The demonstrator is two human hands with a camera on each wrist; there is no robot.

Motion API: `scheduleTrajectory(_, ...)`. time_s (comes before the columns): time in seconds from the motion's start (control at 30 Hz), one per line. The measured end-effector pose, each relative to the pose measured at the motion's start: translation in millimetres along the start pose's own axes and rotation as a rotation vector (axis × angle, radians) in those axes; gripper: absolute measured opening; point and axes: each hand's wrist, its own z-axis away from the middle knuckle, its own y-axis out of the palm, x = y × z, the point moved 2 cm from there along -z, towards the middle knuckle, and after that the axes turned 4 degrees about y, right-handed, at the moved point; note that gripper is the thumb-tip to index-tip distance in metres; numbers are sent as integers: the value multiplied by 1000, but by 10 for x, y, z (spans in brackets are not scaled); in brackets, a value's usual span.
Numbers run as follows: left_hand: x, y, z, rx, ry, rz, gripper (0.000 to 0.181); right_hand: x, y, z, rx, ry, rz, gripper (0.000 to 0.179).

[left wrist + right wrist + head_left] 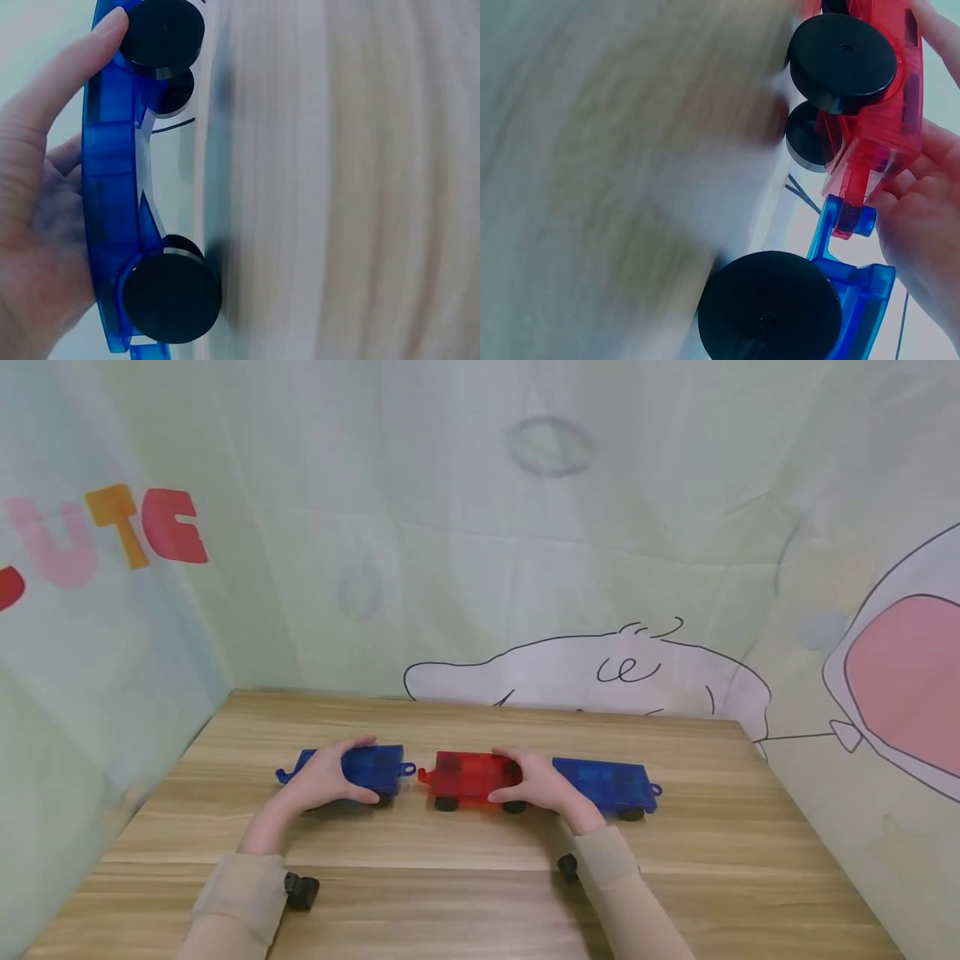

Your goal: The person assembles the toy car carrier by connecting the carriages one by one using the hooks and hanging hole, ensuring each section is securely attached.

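My left hand [330,774] grips a translucent blue toy train car [373,768] from above, thumb on the near side by a black wheel [163,34]. The car has a hook at its left end and a ring [407,769] at its right. My right hand [538,782] holds a red toy train car [472,777] across its right part, thumb near, fingers on the far side. Its red hook [425,775] faces the blue ring across a small gap. Behind my right wrist, a second blue car [611,785] is linked to the red one by a blue hook [846,217].
The cars stand in a row across the wood-grain table [420,902]. Pale printed fabric [450,568] hangs behind and along both sides, close to the table's edges. A small black camera [302,891] sits on my left wrist and another [567,868] on my right.
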Motion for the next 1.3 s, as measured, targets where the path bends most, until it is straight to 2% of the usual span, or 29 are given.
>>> scheduleTrajectory(0.4, -20, 45, 3, 4, -5, 23, 95, -3, 3, 5, -1, 7, -20, 75)
scheduleTrajectory(0.9, -31, 92, -13, -1, 0, 16, 95, 21, 3, 12, -5, -21, -15, 74)
scheduleTrajectory(1.3, -49, 97, -22, 3, -12, 7, 95, 19, 6, 2, -7, -11, -9, 73)
